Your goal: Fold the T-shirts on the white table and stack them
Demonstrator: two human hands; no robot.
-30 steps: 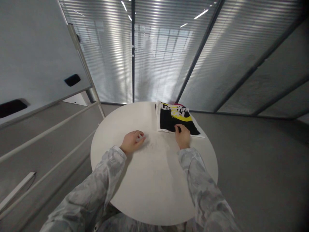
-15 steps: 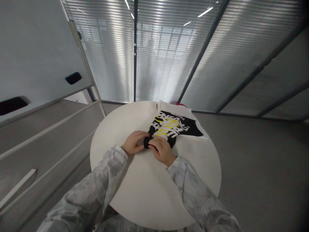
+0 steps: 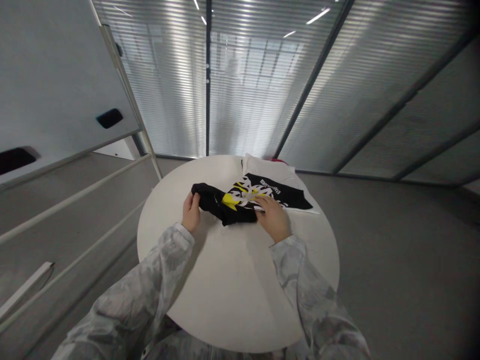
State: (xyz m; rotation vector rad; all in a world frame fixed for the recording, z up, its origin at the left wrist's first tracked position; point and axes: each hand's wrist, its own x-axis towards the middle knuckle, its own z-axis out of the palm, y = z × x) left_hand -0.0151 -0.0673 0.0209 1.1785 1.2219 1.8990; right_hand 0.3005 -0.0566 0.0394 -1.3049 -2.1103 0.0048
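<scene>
A black printed shirt (image 3: 240,215) with white and yellow lettering lies crumpled on the round white table (image 3: 225,290). My left hand (image 3: 191,212) pinches its black end at the left, thumb and fingers closed on the cloth. At the right side of the folds, my right hand (image 3: 275,220) has its fingers on the print and grips the near edge. Some of its fingertips are hidden in the fabric. White cloth (image 3: 268,167) extends under and behind the black part, towards the table's far edge.
A bit of red cloth (image 3: 279,161) shows at the far rim of the table. To the left stands a whiteboard (image 3: 63,75) on a frame with white rails (image 3: 75,197). A ribbed glass partition (image 3: 247,95) rises behind the table.
My hands have moved apart, the left one to the left and the right one to the right. The bunched black end between them is now spread out leftwards.
</scene>
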